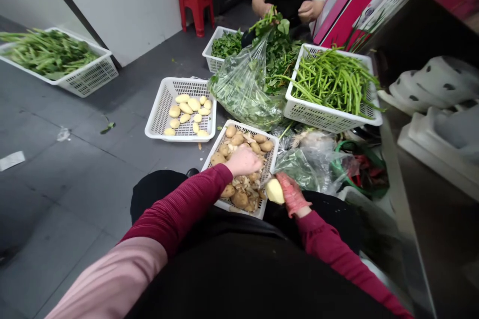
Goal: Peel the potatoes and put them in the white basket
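My left hand (245, 160), bare, is closed in a fist above a white basket (274, 152) of unpeeled potatoes (239, 199) and loose peelings. Whatever its fingers grip is hidden beneath the hand. Just right of that basket, my right hand (292, 194) wears a reddish glove and is closed on a peeled potato (275, 191), pale yellow and smooth. Something small and blurred lies between the two hands, too unclear to name. Farther forward and left, several peeled potatoes (193, 104) rest in another white basket (157, 122).
Ahead lies a clear plastic bag (247, 89) of leafy greens, by a basket of long green beans (337, 82). A co-worker's hands (307, 11) handle greens. More baskets of greens (52, 55), a red stool (195, 5) and a green basket (377, 187) stand around.
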{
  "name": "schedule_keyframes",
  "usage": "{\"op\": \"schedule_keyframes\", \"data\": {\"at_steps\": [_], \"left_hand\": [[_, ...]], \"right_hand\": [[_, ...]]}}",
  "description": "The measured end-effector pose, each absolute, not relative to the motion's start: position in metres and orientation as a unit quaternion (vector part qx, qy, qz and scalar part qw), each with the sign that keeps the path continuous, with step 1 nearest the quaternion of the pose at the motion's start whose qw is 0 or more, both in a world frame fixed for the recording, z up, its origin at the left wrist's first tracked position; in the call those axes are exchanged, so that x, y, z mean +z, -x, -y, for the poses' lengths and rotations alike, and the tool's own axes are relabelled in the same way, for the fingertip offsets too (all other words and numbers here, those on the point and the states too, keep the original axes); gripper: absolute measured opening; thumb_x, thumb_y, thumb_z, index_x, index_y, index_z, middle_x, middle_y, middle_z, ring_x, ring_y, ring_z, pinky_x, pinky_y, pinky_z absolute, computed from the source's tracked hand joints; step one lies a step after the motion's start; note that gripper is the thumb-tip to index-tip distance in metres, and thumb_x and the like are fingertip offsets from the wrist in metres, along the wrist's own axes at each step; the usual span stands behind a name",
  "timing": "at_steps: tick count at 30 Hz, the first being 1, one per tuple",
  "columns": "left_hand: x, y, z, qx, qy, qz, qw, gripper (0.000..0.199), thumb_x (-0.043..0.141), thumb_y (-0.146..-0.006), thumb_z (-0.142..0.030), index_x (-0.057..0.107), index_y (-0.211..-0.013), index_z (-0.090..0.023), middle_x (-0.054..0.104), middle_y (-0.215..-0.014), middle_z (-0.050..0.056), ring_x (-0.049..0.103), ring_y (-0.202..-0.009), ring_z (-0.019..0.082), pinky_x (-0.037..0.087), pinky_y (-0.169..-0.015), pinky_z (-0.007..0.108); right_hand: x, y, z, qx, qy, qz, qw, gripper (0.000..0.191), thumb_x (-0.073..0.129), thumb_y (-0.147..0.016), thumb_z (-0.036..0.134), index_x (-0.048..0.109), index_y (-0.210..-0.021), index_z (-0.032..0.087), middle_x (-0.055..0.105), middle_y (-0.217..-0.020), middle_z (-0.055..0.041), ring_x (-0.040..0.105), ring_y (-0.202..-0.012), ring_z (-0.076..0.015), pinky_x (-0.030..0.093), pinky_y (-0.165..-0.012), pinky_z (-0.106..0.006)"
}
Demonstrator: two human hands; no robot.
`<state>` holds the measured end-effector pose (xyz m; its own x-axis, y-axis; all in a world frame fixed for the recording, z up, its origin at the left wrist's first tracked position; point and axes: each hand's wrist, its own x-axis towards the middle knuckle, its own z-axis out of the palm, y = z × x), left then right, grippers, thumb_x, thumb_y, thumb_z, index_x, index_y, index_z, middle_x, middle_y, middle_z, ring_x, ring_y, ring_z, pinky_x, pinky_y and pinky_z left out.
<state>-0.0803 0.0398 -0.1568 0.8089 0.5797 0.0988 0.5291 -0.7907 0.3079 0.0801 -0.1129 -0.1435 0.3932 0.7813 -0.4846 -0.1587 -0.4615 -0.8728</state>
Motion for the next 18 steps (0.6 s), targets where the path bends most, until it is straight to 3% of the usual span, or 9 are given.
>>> {"op": "schedule_keyframes", "data": {"at_steps": [4,7,11,15,18], "left_hand": [[-0.156,0.082,-0.044,0.033,-0.932,-0.339,0.127,0.038,0.039,-0.087,-0.026,0.069,-0.068,-0.012,0.066,-0.07,0.011,0.059,-0.071,0.022,0.038,-0.072,0.037],[-0.151,0.083,-0.043,0.031,-0.912,-0.387,0.132,0.043,0.034,-0.089,-0.026,0.069,-0.069,-0.011,0.065,-0.068,0.011,0.058,-0.069,0.021,0.038,-0.07,0.036],[-0.138,0.071,-0.015,0.137,-0.937,-0.3,0.117,0.04,0.038,-0.088,-0.027,0.069,-0.066,-0.015,0.064,-0.065,0.008,0.055,-0.07,0.02,0.036,-0.073,0.038],[-0.139,0.065,-0.002,0.201,-0.948,-0.235,0.08,0.04,0.039,-0.089,-0.03,0.067,-0.063,-0.017,0.062,-0.062,0.008,0.054,-0.072,0.021,0.034,-0.074,0.039],[-0.148,0.073,-0.019,0.161,-0.933,-0.313,0.072,0.041,0.039,-0.088,-0.028,0.067,-0.062,-0.015,0.063,-0.063,0.009,0.054,-0.07,0.021,0.033,-0.071,0.039]], "right_hand": [[-0.133,-0.087,0.118,0.565,0.627,0.275,0.46,0.036,0.072,-0.069,0.052,0.066,-0.076,0.017,0.068,-0.071,0.0004,0.061,-0.064,-0.0139,0.048,-0.059,-0.023],[-0.127,-0.085,0.113,0.631,0.621,0.08,0.459,0.04,0.062,-0.078,0.056,0.065,-0.081,0.016,0.069,-0.068,-0.0035,0.063,-0.059,-0.0164,0.05,-0.054,-0.026],[-0.129,-0.077,0.105,0.685,0.535,-0.096,0.484,0.05,0.039,-0.09,0.061,0.063,-0.086,0.017,0.07,-0.066,-0.005,0.066,-0.057,-0.0183,0.052,-0.049,-0.029],[-0.131,-0.066,0.103,0.652,0.577,-0.114,0.479,0.03,0.055,-0.087,0.047,0.061,-0.084,0.018,0.065,-0.056,-0.0007,0.059,-0.044,-0.014,0.045,-0.039,-0.022],[-0.131,-0.061,0.105,0.619,0.629,-0.092,0.462,0.032,0.059,-0.084,0.05,0.058,-0.078,0.019,0.059,-0.047,0.0006,0.052,-0.035,-0.0124,0.038,-0.032,-0.02]]}}
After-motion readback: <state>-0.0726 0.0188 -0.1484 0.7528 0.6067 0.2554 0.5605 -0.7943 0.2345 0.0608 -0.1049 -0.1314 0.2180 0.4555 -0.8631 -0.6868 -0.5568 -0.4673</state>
